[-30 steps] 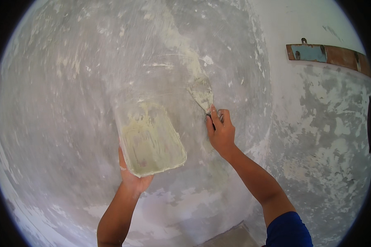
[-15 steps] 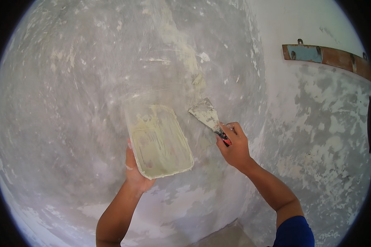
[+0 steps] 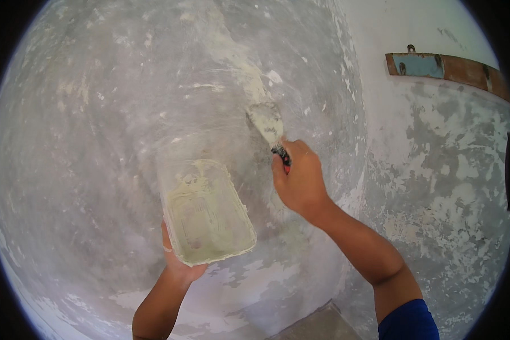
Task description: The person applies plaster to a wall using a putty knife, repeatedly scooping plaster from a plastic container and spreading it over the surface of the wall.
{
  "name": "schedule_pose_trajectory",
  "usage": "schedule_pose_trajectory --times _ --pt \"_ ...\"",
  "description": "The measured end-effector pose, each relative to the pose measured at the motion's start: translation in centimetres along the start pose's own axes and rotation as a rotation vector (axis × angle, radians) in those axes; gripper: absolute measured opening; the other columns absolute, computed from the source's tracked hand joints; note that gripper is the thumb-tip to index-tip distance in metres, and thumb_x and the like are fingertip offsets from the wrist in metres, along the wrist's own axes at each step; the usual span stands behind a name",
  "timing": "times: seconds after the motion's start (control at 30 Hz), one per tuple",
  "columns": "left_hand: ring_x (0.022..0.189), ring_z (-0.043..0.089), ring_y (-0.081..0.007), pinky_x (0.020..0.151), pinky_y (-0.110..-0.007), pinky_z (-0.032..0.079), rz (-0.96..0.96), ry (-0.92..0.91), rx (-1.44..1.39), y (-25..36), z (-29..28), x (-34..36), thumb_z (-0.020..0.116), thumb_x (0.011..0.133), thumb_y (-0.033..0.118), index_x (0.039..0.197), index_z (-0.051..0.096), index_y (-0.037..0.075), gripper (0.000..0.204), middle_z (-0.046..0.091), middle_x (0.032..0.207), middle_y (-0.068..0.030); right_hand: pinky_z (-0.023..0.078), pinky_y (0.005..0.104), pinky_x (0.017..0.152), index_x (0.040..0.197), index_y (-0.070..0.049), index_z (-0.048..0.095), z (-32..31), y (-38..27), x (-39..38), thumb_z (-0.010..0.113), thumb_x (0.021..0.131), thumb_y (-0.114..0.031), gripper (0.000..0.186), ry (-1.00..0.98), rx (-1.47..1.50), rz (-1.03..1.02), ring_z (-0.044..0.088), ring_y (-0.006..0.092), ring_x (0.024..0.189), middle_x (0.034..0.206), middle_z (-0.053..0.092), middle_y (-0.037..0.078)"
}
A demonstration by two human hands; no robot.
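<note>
My right hand (image 3: 300, 181) grips the red and black handle of a putty knife (image 3: 268, 123). Its pale, putty-coated blade lies against the grey wall (image 3: 96, 141), at the lower end of a cream streak of fresh putty (image 3: 232, 54). My left hand (image 3: 178, 266) holds up a flat rectangular board (image 3: 207, 212) from below. The board is smeared with cream putty and sits just left of and below the knife.
A second wall (image 3: 436, 170) with patchy white and grey plaster meets the grey wall at a corner on the right. A wooden strip (image 3: 447, 68) with a blue section and hooks is fixed high on it. A bit of floor (image 3: 317, 326) shows at the bottom.
My right hand went down to the board, then rose again; the knife blade now presses the wall higher up. The board has shifted a little to the right and lower.
</note>
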State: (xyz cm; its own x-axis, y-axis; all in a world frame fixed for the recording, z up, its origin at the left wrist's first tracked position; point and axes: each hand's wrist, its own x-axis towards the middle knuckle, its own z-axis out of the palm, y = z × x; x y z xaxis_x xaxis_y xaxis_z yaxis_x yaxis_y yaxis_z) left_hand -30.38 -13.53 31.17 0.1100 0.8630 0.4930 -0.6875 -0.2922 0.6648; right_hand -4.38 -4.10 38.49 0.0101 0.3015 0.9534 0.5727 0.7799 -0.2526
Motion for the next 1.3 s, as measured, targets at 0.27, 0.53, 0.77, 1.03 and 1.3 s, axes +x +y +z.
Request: schedule_pose_trajectory --times 0.27,0.53,0.77,1.03,1.3 --pt "0.139 0.049 -0.0261 0.113 -0.047 0.044 -0.001 0.014 -0.009 0.0 -1.5 -0.8 0.041 0.105 0.064 0.157 0.040 0.017 0.070 0.048 0.154 -0.0042 0.054 0.0383 0.063 0.127 0.009 0.063 -1.2 1.2 -7.9 0.068 0.091 -0.004 0.039 -0.224 -0.020 0.062 0.067 0.0319 0.068 0.090 0.066 0.020" --pt "0.134 0.053 -0.0249 0.107 -0.046 0.050 -0.040 0.013 0.075 0.3 -1.4 -1.8 0.039 0.105 0.064 0.157 0.039 0.018 0.070 0.051 0.150 -0.0051 0.053 0.0345 0.061 0.127 0.007 0.063 -7.2 0.3 -5.0 0.072 0.091 -0.006 0.040 -0.369 0.086 0.197 0.068 0.0269 0.069 0.082 0.067 0.020" --pt "0.135 0.052 -0.0249 0.108 -0.045 0.049 -0.064 0.079 -0.025 -0.3 -2.7 -2.9 0.042 0.105 0.064 0.156 0.041 0.018 0.069 0.050 0.151 -0.0034 0.051 0.0349 0.052 0.135 0.009 0.059 -0.9 6.4 -3.4 0.069 0.097 -0.012 0.044 -0.033 -0.126 -0.283 0.061 0.0247 0.058 0.080 0.064 0.016" --pt "0.136 0.052 -0.0245 0.108 -0.045 0.048 -0.008 0.055 -0.051 -0.1 -4.5 -4.1 0.040 0.106 0.062 0.156 0.041 0.017 0.067 0.050 0.151 -0.0039 0.053 0.0371 0.049 0.139 0.011 0.051 3.8 9.6 -15.6 0.064 0.100 -0.020 0.051 -0.167 -0.388 -0.188 0.065 0.0275 0.066 0.088 0.064 0.017" --pt "0.135 0.053 -0.0267 0.110 -0.047 0.047 -0.012 -0.060 0.009 0.3 -1.9 -3.4 0.039 0.106 0.064 0.158 0.039 0.015 0.072 0.050 0.152 -0.0067 0.052 0.0391 0.050 0.132 0.012 0.057 -5.1 8.0 -11.4 0.065 0.100 -0.012 0.041 -0.160 -0.158 -0.152 0.065 0.0305 0.057 0.079 0.066 0.021"
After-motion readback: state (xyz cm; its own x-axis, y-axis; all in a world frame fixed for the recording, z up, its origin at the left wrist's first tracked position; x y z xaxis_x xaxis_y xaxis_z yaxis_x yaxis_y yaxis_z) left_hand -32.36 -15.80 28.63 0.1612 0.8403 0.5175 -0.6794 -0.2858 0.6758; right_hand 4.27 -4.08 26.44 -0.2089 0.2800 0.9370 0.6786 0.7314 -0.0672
